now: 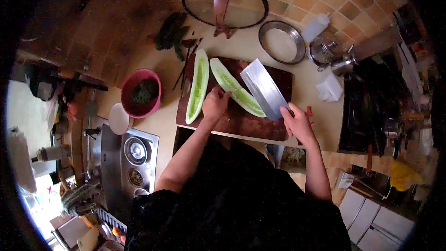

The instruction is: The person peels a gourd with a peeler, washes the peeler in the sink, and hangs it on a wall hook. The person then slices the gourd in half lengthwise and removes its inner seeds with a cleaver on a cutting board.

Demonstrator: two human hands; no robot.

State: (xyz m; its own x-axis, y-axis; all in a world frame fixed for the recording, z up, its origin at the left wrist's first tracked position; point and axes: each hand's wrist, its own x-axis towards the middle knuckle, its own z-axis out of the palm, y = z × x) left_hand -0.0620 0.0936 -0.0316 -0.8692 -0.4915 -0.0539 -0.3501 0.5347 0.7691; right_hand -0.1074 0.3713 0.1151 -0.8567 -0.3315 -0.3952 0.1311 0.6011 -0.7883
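Note:
Two long halves of a pale green cucumber-like vegetable lie cut side up on a dark wooden cutting board. The left half (199,86) stands nearly lengthwise; the right half (238,88) slants down to the right. My left hand (216,104) is between them, fingers curled together, its fingertips at the near edge of the right half. Whatever they pinch, if anything, is hidden. My right hand (297,122) grips the handle of a cleaver (265,89), its broad blade tilted over the right part of the cutting board (251,128) and covering some of it.
A pink bowl (157,100) with dark greens stands left, above the sink (111,158). Behind the board are a glass lid (200,0), a metal bowl (262,42) with white contents, and a squeeze bottle (316,28). A dark stove (364,116) lies right.

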